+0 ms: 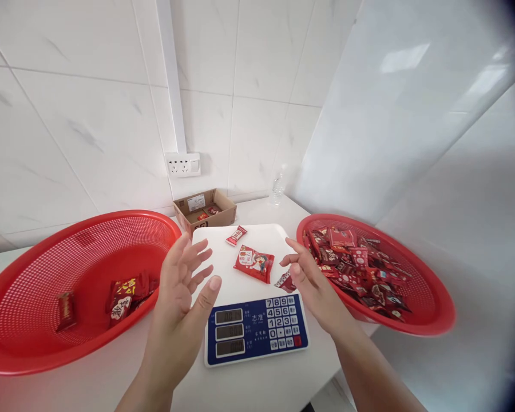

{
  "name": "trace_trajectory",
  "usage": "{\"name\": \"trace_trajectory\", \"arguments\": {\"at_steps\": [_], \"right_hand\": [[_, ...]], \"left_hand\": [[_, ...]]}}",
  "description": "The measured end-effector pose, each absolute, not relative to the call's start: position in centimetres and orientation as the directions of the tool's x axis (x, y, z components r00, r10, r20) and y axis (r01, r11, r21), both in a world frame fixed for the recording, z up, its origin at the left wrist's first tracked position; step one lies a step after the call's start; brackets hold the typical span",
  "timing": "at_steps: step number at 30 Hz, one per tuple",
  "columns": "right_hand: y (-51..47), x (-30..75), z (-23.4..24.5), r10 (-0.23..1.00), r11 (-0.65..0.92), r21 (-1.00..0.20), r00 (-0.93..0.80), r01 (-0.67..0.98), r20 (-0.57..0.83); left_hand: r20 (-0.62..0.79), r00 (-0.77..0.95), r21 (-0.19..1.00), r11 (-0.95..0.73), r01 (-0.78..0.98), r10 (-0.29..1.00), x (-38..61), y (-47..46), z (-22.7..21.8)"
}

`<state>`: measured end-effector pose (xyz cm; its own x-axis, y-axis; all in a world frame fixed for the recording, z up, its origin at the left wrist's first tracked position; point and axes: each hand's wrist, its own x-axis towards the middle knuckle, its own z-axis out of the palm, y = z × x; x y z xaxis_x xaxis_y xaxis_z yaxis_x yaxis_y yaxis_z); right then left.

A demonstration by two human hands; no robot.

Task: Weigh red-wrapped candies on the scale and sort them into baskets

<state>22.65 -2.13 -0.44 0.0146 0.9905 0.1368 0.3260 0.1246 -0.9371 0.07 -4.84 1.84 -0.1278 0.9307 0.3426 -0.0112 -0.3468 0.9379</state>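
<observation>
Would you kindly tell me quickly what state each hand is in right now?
Left hand: open, holding nothing.
Right hand: fingers loosely curled at a small red-and-white sweet packet; grip cannot be told.

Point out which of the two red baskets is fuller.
The red basket by the right hand, heaped with packets; the left basket holds only a few.

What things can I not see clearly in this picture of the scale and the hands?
Head view, the only one:
- Scale: the digits on its displays are too small and faint to read.
- Small packet at the right hand: partly behind that hand; held or just lying there, unclear.
- Cardboard box: its front wall hides most of the contents.
- Bottle: blurred against the white wall.
</observation>
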Motion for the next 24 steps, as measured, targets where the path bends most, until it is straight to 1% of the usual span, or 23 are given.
{"name": "trace_trajectory", "arguments": {"at_steps": [5, 7, 9, 10, 12, 14, 16, 18, 20, 22, 24], "right_hand": [[-3.7, 22.8, 0.1, 0.979, 0.109, -0.971, -0.191, 0.214, 0.068], [-4.2, 22.2, 0.5, 0.961, 0.076, -0.988, -0.275, 0.134, 0.037], [-4.7, 21.3, 0.9, 0.946, 0.017, -0.999, -0.323, 0.03, 0.006], [-5.0, 20.8, 1.1, 0.942, -0.022, -1.0, -0.335, -0.011, -0.017], [-5.6, 19.9, 1.5, 0.938, -0.093, -0.994, -0.338, -0.05, -0.071], [-6.1, 19.3, 1.7, 0.939, -0.123, -0.991, -0.329, -0.046, -0.101], [-6.3, 19.0, 1.8, 0.939, -0.125, -0.992, -0.326, -0.033, -0.108], [-6.3, 18.9, 1.7, 0.945, -0.099, -0.995, -0.317, -0.033, -0.084], [-6.1, 18.9, 1.7, 0.958, -0.055, -0.998, -0.283, -0.041, -0.041], [-5.9, 18.8, 1.6, 0.97, -0.006, -0.999, -0.241, -0.032, 0.002], [-5.8, 18.7, 1.7, 0.978, 0.032, -0.999, -0.205, -0.001, 0.032]], "left_hand": [[0.295, -0.073, 0.955, -0.291, 0.056, 0.953, 0.2, -4.9, 1.4], [0.223, 0.005, 0.966, -0.222, 0.133, 0.975, 0.4, -5.0, 1.2], [0.133, 0.128, 0.96, -0.16, 0.228, 0.983, 0.8, -5.3, 1.2], [0.103, 0.181, 0.951, -0.15, 0.27, 0.978, 1.0, -5.4, 1.2], [0.086, 0.227, 0.94, -0.155, 0.304, 0.97, 1.5, -5.5, 1.3], [0.108, 0.214, 0.954, -0.162, 0.251, 0.971, 1.8, -5.6, 1.3], [0.135, 0.155, 0.977, -0.158, 0.145, 0.979, 1.9, -5.7, 1.2], [0.163, 0.074, 0.985, -0.167, 0.045, 0.984, 1.7, -5.7, 1.1], [0.181, 0.016, 0.983, -0.181, -0.003, 0.983, 1.5, -5.7, 0.9], [0.178, 0.02, 0.984, -0.177, -0.018, 0.984, 1.5, -5.6, 0.9], [0.139, 0.07, 0.99, -0.138, -0.014, 0.988, 1.4, -5.5, 1.1]]}}
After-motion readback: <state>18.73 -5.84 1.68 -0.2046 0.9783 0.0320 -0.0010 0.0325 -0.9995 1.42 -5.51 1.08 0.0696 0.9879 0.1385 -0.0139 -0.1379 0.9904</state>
